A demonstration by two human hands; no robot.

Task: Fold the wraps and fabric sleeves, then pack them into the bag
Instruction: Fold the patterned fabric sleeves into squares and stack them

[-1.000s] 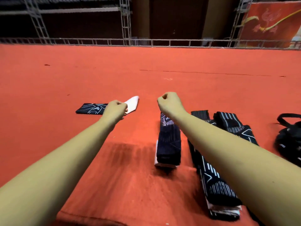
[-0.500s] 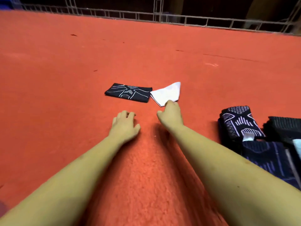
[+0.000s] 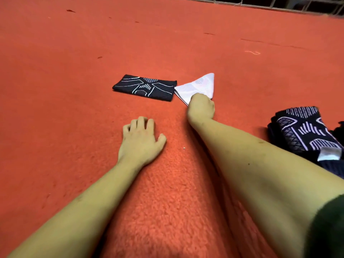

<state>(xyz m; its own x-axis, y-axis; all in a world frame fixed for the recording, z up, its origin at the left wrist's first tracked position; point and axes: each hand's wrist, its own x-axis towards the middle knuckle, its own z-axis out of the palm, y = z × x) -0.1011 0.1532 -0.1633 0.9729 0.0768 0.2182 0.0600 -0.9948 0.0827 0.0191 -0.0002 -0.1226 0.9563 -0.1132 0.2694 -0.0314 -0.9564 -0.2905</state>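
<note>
Far centre on the carpet [image 3: 74, 90]: white sleeve [image 3: 198, 85], its left tip touching the folded black wrap [image 3: 145, 87]. Right hand [image 3: 201, 107] curled on the sleeve's near corner, apparently pinching it; fingertips hidden. Left hand [image 3: 140, 139] rests on the carpet, loosely spread, holding nothing. Sleeve looks thin, limp, light: best taken by its corners.

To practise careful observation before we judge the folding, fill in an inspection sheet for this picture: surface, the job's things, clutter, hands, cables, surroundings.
Surface: red carpet, its pile roughed up near the camera.
Job's things: folded black patterned sleeve lying flat; white cloth right beside it, triangular in outline; stack of black patterned sleeves at the right edge, with a white tag showing.
Clutter: dark specks, a pale crumb, a thread squiggle.
Hands: left hand rests palm down on the carpet, holding nothing; right hand grips the white cloth's near corner, its fingers hidden.
Cables: nothing seen.
Surroundings: metal railing along the far edge.
</note>
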